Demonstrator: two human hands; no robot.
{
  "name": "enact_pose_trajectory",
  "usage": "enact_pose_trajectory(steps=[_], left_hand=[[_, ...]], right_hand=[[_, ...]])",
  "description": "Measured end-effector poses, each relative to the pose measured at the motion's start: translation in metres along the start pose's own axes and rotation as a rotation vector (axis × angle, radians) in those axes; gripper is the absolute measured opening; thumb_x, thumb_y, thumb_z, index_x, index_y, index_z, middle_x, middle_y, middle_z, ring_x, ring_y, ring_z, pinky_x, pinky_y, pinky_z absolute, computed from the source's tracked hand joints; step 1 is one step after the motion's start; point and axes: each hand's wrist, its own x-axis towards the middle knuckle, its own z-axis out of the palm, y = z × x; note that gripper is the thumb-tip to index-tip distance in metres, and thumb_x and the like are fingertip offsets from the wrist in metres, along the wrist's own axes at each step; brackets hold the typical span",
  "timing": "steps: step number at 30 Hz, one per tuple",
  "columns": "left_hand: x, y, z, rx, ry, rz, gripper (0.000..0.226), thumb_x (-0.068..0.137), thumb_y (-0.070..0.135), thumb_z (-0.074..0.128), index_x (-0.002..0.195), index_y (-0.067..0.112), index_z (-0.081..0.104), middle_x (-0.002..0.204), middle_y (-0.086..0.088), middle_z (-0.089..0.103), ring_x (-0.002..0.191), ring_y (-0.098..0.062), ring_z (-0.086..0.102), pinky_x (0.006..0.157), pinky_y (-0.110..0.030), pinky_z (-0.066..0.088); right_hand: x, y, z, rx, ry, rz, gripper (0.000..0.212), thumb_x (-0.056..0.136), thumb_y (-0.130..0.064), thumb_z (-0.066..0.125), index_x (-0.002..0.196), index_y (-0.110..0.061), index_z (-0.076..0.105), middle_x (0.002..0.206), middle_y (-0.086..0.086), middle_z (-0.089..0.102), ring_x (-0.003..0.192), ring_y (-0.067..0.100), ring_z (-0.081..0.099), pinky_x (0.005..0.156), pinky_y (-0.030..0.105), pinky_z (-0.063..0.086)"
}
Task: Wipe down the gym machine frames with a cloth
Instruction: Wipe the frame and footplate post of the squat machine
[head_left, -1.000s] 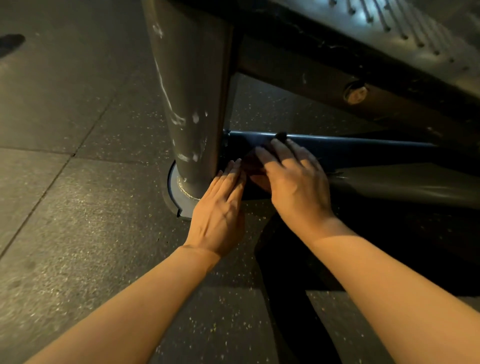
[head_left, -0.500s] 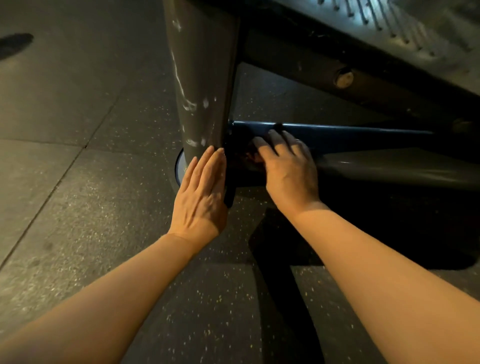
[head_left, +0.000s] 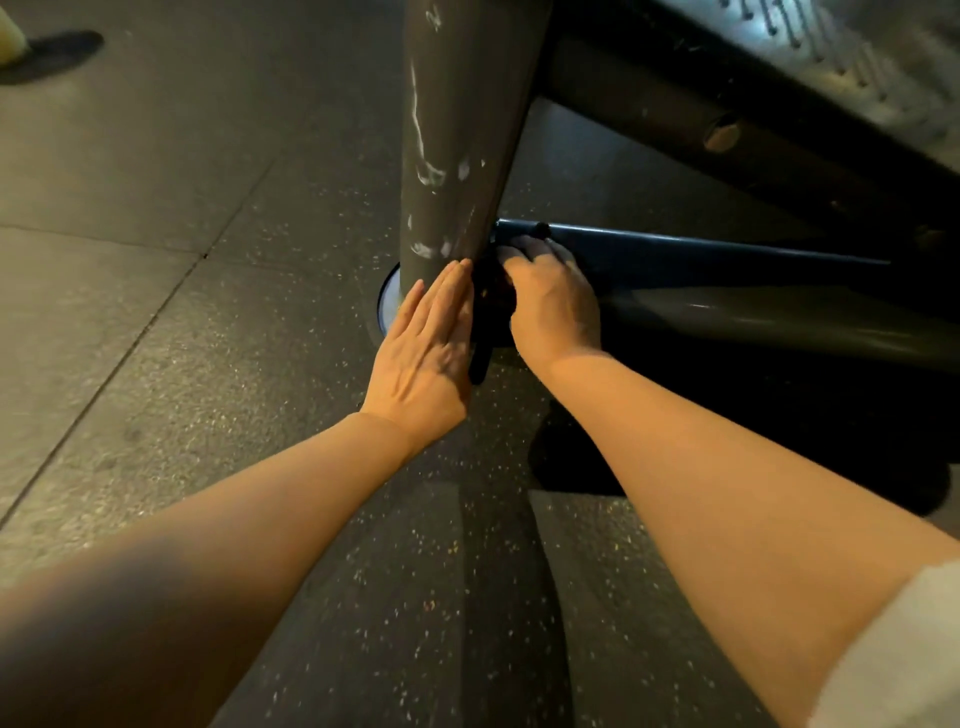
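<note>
1. Left hand (head_left: 423, 345) is laid flat, fingers straight, against the post (head_left: 457, 130) base.
2. Dark cloth (head_left: 488, 306) is gripped by the right hand (head_left: 553, 301), pressed against the blue bar (head_left: 675, 249).

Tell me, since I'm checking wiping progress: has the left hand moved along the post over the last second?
Yes. The left hand slid from the base ring up onto the upright post.

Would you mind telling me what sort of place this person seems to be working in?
Most likely a gym floor. The ground is dark speckled rubber flooring laid in large tiles, a scuffed grey machine post rises from a round base plate, and a perforated metal panel sits above heavy frame tubes.
</note>
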Motion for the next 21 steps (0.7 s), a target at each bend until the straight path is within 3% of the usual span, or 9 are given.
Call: enact_pose_trajectory(steps=[2, 5, 7, 9, 11, 13, 17, 21], left_hand=[[-0.001, -0.001, 0.0, -0.025, 0.012, 0.005, 0.068, 0.084, 0.026, 0.044, 0.144, -0.004, 0.033, 0.156, -0.021, 0.024, 0.146, -0.03, 0.018, 0.121, -0.039, 0.007], [0.0, 0.003, -0.003, -0.084, 0.045, 0.011, 0.08, 0.082, 0.018, 0.061, 0.149, 0.001, 0.023, 0.159, -0.018, 0.015, 0.148, -0.025, 0.007, 0.121, -0.031, -0.005], [0.004, 0.01, -0.013, -0.174, 0.097, -0.015, 0.088, 0.08, 0.014, 0.067, 0.152, 0.004, 0.018, 0.16, -0.014, 0.01, 0.148, -0.023, 0.003, 0.121, -0.029, -0.006], [0.012, 0.015, -0.028, -0.238, 0.209, -0.048, 0.091, 0.08, 0.014, 0.07, 0.152, 0.005, 0.016, 0.158, -0.011, 0.009, 0.147, -0.025, 0.006, 0.122, -0.035, 0.003], [0.023, 0.018, -0.043, -0.259, 0.345, -0.038, 0.085, 0.083, 0.013, 0.069, 0.151, 0.002, 0.018, 0.156, -0.01, 0.01, 0.146, -0.027, 0.01, 0.121, -0.04, 0.012], [0.036, 0.02, -0.055, -0.232, 0.423, -0.01, 0.079, 0.086, 0.013, 0.066, 0.149, 0.0, 0.021, 0.156, -0.012, 0.01, 0.146, -0.028, 0.011, 0.122, -0.039, 0.012], [0.058, 0.031, -0.072, -0.155, 0.353, -0.02, 0.094, 0.073, 0.014, 0.07, 0.15, 0.002, 0.018, 0.16, -0.016, 0.007, 0.148, -0.027, 0.003, 0.122, -0.038, 0.005], [0.061, 0.036, -0.076, -0.093, 0.27, -0.052, 0.104, 0.072, 0.016, 0.069, 0.154, 0.007, 0.005, 0.161, -0.014, -0.005, 0.149, -0.025, -0.007, 0.122, -0.038, 0.001]], right_hand=[[-0.015, 0.002, -0.003, -0.021, -0.045, -0.034, 0.044, 0.095, -0.008, 0.036, 0.134, -0.018, 0.054, 0.146, 0.004, 0.045, 0.143, 0.027, 0.028, 0.112, 0.043, 0.035], [-0.038, 0.005, -0.009, 0.033, -0.13, 0.036, 0.052, 0.093, -0.008, 0.051, 0.143, -0.022, 0.044, 0.148, 0.003, 0.04, 0.139, 0.027, 0.034, 0.105, 0.044, 0.042], [-0.054, 0.003, -0.021, 0.079, 0.131, 0.052, 0.054, 0.09, -0.012, 0.051, 0.142, -0.02, 0.04, 0.139, 0.015, 0.048, 0.121, 0.037, 0.052, 0.091, 0.048, 0.053], [-0.058, 0.004, -0.032, 0.028, 0.507, -0.047, 0.037, 0.092, -0.011, 0.046, 0.128, -0.016, 0.048, 0.126, 0.023, 0.057, 0.102, 0.042, 0.063, 0.078, 0.045, 0.057], [-0.046, 0.008, -0.05, -0.012, 0.76, -0.218, 0.023, 0.098, -0.004, 0.047, 0.115, -0.01, 0.061, 0.119, 0.026, 0.062, 0.104, 0.041, 0.061, 0.087, 0.042, 0.054], [-0.025, 0.017, -0.072, -0.1, 0.895, -0.377, 0.018, 0.097, -0.003, 0.057, 0.107, -0.006, 0.072, 0.116, 0.024, 0.065, 0.112, 0.037, 0.058, 0.094, 0.041, 0.053], [-0.002, 0.046, -0.092, -0.372, 0.848, -0.466, 0.022, 0.097, -0.004, 0.056, 0.109, -0.01, 0.074, 0.115, 0.013, 0.07, 0.103, 0.028, 0.065, 0.083, 0.038, 0.056], [-0.014, 0.044, -0.089, -0.321, 0.854, -0.358, 0.022, 0.099, -0.005, 0.054, 0.104, -0.007, 0.075, 0.11, 0.013, 0.071, 0.098, 0.029, 0.067, 0.081, 0.036, 0.056]])
